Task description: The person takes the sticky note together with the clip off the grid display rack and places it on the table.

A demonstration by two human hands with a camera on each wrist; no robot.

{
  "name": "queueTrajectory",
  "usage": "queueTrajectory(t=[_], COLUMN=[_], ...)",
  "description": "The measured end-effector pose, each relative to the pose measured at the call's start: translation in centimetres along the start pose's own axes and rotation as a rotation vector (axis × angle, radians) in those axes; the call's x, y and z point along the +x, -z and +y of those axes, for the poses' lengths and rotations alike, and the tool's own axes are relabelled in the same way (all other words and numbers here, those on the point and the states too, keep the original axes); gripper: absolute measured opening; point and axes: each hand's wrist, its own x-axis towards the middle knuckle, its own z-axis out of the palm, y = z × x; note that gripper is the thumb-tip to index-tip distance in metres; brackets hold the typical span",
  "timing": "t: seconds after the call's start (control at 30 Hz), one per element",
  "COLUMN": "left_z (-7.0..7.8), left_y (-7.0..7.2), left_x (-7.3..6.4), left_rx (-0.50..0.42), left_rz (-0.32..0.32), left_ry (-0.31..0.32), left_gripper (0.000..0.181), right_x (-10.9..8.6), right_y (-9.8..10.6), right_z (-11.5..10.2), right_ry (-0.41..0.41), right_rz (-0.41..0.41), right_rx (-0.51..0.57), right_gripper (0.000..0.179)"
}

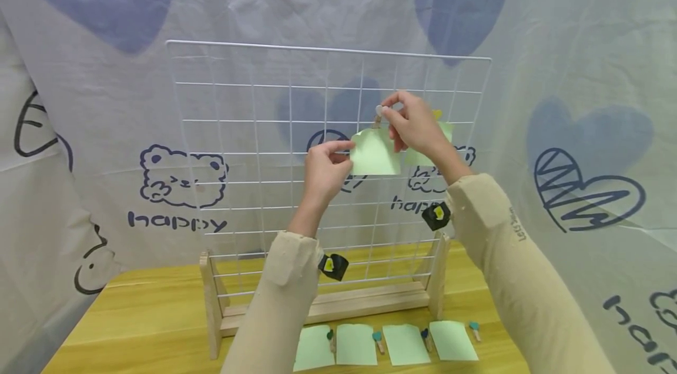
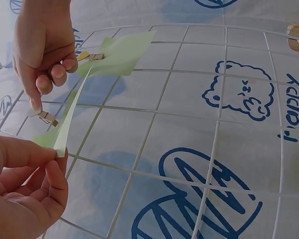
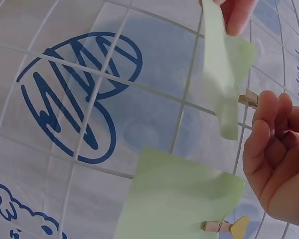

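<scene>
My left hand [image 1: 324, 173] pinches the left edge of a pale green paper note [image 1: 375, 156] between thumb and fingers, in front of the white wire grid [image 1: 296, 121]. At the note's top edge, my right hand [image 1: 415, 122] pinches a small wooden clothespin [image 2: 50, 119] with a white heart end. That clothespin's tip sits at the note and a grid wire; how firmly it clamps them I cannot tell. To the right, a second green note [image 3: 174, 199] hangs on the grid under a clothespin with a yellow heart [image 3: 239, 227].
Wooden feet [image 1: 211, 303] and a crossbar hold the grid upright on the yellow wood-grain table [image 1: 143, 309]. Several green notes [image 1: 357, 344] lie in a row at the front, with heart clothespins [image 1: 378, 341] beside them. A printed curtain [image 1: 587, 44] hangs behind.
</scene>
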Motion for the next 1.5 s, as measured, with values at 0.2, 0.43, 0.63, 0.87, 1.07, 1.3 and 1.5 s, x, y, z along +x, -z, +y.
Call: queueTrajectory(t=[0.2,0.43,0.63,0.87,1.07,1.3,1.5], left_z=[0.0,-0.3,-0.6,-0.6,-0.9,-1.7,-2.3], left_y=[0.0,0.1,0.2,0.4,0.7,1.2,1.4], left_x=[0.0,0.0,-0.1,-0.5,-1.0,-1.9,-2.6], left_rx=[-0.001,-0.013,-0.037,-0.070,-0.058,-0.030,-0.044], left_rz=[-0.007,-0.007,-0.006,-0.005,-0.003,0.015,0.019], left_ry=[0.003,-0.024,-0.035,-0.056,-0.096,-0.147,-0.147], left_gripper=[0.037,0.035,0.033,0.030,0.028,0.027,0.027], right_x=[-0.2,-0.1,-0.5,-1.0,-1.5,-2.2,-3.0], right_y=[0.3,0.2,0.2,0.1,0.0,-0.5,-0.9], right_z=[-0.3,-0.2,0.0,-0.3,-0.2,0.5,1.1], right_ry=[0.005,0.018,0.056,0.130,0.167,0.137,0.134], right_rz=[0.015,0.035,0.103,0.185,0.199,0.178,0.151], right_rx=[0.003,0.006,0.047,0.140,0.160,0.219,0.272], right_gripper=[0.020,0.024,0.025,0.020,0.018,0.012,0.011])
